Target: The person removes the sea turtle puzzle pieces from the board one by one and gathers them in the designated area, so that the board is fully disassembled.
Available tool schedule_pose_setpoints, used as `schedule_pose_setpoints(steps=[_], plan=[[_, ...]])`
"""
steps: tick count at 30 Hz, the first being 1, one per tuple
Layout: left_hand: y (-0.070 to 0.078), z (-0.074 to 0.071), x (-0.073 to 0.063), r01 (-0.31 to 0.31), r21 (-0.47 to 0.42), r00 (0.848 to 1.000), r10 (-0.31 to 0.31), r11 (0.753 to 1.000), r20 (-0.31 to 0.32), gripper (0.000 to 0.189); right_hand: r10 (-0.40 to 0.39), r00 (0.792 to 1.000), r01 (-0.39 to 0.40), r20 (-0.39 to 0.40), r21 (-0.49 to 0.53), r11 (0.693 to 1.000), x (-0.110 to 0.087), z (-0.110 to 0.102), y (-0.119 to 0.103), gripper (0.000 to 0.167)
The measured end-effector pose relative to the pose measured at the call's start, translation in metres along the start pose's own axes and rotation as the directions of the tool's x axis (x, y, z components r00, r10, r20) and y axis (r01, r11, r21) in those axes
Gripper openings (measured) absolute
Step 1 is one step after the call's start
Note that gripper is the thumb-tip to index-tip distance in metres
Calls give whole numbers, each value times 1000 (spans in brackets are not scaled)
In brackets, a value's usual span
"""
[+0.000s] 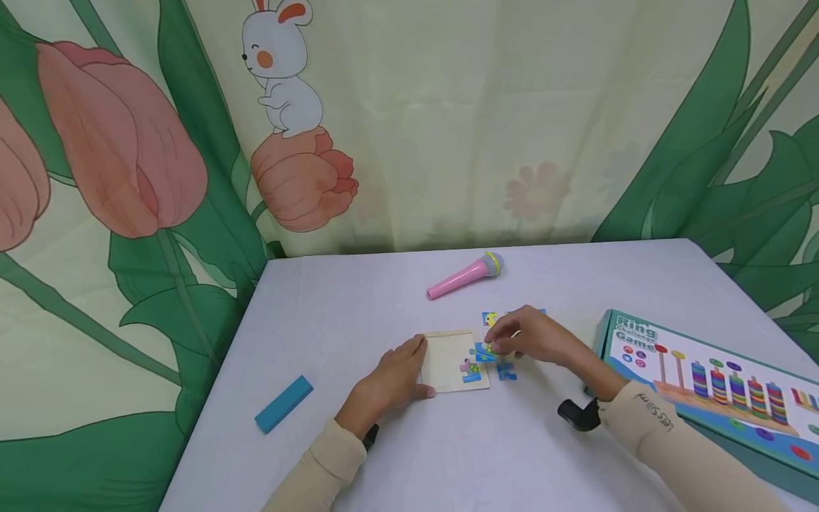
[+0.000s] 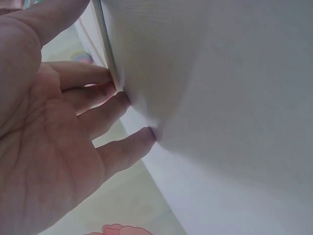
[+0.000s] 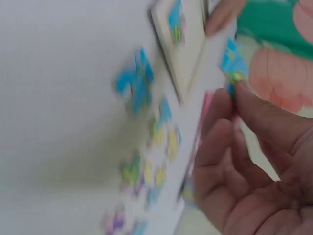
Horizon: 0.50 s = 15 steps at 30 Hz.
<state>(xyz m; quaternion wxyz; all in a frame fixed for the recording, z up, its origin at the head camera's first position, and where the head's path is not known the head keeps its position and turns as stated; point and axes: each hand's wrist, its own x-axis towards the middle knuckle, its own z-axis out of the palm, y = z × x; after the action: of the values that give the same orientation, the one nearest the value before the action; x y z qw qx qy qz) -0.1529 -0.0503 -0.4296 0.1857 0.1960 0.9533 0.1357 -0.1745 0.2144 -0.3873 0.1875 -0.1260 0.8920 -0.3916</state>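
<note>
My right hand (image 1: 534, 336) pinches a blue jigsaw puzzle piece (image 3: 234, 61) between thumb and forefinger. It holds the piece over the right edge of a shallow wooden puzzle tray (image 1: 441, 359). Inside the tray, at its lower right, lies a pink, green and blue piece (image 1: 470, 370). My left hand (image 1: 393, 377) rests at the tray's left side, fingers extended. In the left wrist view, some fingertips (image 2: 124, 98) touch the tray's edge and the white tabletop. More loose pieces lie right of the tray, including a blue one (image 1: 507, 370); the right hand partly covers others.
A pink toy microphone (image 1: 462, 277) lies behind the tray. To the left is a blue block (image 1: 284, 404). A large ring game box (image 1: 716, 391) stands on the right, under the right forearm. A printed curtain (image 1: 448, 142) hangs behind the table (image 1: 358, 299).
</note>
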Motion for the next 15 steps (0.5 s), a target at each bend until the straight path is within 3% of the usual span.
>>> schedule_pose_setpoints(steps=[7, 15], plan=[[-1, 0, 1, 3, -5, 1000, -3, 1000, 7, 94, 181, 981, -171, 68, -131, 976, -10, -35, 15, 8], [-1, 2, 4, 13, -11, 1000, -13, 1000, 13, 94, 310, 946, -283, 98, -221, 933, -10, -34, 27, 7]])
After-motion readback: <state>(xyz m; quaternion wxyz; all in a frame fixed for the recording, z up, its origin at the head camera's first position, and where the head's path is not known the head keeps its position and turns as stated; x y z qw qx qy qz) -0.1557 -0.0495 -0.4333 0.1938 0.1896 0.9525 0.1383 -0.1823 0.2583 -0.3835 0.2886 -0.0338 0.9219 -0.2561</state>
